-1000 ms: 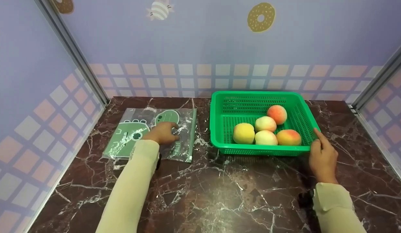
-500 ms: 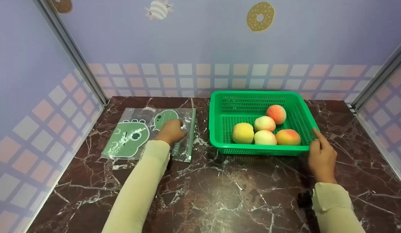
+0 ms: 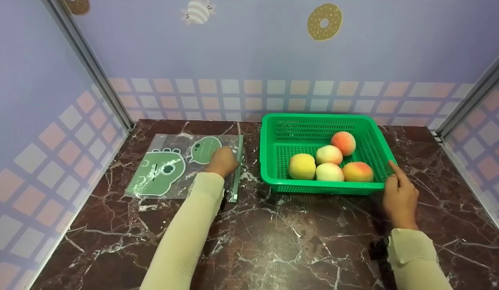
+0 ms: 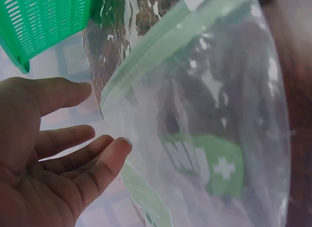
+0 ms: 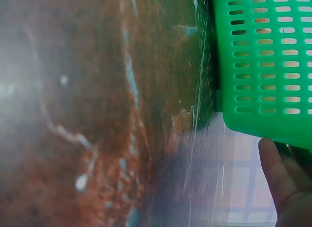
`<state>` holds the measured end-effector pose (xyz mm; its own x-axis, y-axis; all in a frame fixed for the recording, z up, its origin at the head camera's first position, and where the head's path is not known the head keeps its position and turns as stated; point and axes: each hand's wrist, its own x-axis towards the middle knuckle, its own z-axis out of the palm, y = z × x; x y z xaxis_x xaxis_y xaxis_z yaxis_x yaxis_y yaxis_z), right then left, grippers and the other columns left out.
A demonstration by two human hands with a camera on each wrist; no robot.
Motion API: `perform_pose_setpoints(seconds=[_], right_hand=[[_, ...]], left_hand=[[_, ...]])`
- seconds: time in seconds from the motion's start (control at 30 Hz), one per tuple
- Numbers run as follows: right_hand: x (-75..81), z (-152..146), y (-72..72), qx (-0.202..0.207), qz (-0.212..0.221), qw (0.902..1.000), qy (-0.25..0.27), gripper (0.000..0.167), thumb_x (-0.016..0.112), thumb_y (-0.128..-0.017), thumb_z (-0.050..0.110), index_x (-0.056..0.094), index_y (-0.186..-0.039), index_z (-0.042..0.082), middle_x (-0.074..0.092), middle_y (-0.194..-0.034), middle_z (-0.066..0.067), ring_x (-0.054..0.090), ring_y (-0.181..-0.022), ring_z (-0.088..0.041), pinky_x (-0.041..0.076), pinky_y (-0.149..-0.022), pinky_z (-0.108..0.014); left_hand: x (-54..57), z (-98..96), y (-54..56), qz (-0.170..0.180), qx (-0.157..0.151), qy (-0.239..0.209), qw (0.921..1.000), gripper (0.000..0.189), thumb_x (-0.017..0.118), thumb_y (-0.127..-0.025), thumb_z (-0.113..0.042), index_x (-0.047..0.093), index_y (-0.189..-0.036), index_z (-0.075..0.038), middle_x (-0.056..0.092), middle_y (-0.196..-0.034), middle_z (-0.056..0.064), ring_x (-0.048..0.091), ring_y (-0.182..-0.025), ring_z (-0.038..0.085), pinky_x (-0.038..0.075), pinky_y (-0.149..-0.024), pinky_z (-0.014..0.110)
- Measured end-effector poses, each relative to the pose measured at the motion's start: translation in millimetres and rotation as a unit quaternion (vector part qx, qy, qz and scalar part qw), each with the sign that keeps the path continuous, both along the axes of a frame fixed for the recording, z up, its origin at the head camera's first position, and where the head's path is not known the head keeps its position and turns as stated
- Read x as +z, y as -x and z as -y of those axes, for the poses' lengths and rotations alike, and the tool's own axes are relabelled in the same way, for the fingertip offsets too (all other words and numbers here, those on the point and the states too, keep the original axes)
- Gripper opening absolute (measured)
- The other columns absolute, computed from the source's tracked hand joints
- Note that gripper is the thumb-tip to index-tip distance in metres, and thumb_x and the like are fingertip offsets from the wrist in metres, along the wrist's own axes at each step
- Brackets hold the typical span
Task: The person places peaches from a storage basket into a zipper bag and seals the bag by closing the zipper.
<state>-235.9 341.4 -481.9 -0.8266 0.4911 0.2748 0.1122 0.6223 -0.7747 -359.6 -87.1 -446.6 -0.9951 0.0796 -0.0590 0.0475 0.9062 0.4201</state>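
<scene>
A clear zip bag (image 3: 158, 177) with green dinosaur prints lies flat on the left of the counter. Over its right part, near the green zip strip (image 3: 235, 181), is my left hand (image 3: 223, 162). In the left wrist view this hand (image 4: 63, 154) has its fingers loosely bent and thumb apart, with nothing between them; a fingertip appears to touch the bag's film. My right hand (image 3: 401, 201) rests against the right side of a green plastic basket (image 3: 321, 183), index finger extended along the rim. Several peaches, including a red one (image 3: 343, 143) and a yellow one (image 3: 302, 166), sit in the basket.
The dark marbled counter (image 3: 273, 241) carries both bag and basket. A patterned back wall (image 3: 233, 52) stands just behind the basket, and side panels (image 3: 44, 161) close off the left and right.
My left hand has moved to the right across the bag, to near its zip strip. The right hand stays at the basket's side, and the peaches have not moved.
</scene>
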Motion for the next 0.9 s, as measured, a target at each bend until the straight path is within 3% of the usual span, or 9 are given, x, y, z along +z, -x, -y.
perform_pose_setpoints(seconds=[0.33,0.47,0.9], right_hand=[[-0.9,-1,-1.1,0.006,-0.007,0.9999,-0.008,0.048,0.025,-0.099,0.034,0.048,-0.14,0.04,0.035,-0.054,0.0,0.024,-0.043,-0.015,0.028,-0.044,-0.032],[-0.8,-1,-0.4,0.003,-0.007,0.9999,-0.011,0.048,0.026,-0.099,0.034,0.049,-0.14,0.041,0.035,-0.055,-0.001,0.025,-0.044,-0.015,0.029,-0.045,-0.033],[-2.6,-3,0.4,0.0,-0.01,0.9999,-0.009,0.048,0.026,-0.098,0.033,0.05,-0.14,0.038,0.035,-0.058,-0.003,0.026,-0.047,-0.017,0.029,-0.05,-0.034]], left_hand=[[-7.7,-9.8,-0.3,0.006,0.028,0.002,0.9996,0.027,0.061,-0.084,-0.01,0.066,-0.106,0.005,0.068,-0.11,0.021,0.065,-0.103,0.036,0.051,-0.091,0.048],[-10.3,-12.0,-2.1,-0.009,0.033,0.001,0.9994,0.03,0.062,-0.084,-0.012,0.066,-0.108,0.005,0.068,-0.112,0.022,0.065,-0.105,0.038,0.051,-0.091,0.049],[-21.2,-14.7,0.4,-0.021,0.037,0.009,0.999,0.023,0.066,-0.082,-0.014,0.07,-0.094,0.005,0.071,-0.099,0.021,0.068,-0.092,0.035,0.053,-0.085,0.047]])
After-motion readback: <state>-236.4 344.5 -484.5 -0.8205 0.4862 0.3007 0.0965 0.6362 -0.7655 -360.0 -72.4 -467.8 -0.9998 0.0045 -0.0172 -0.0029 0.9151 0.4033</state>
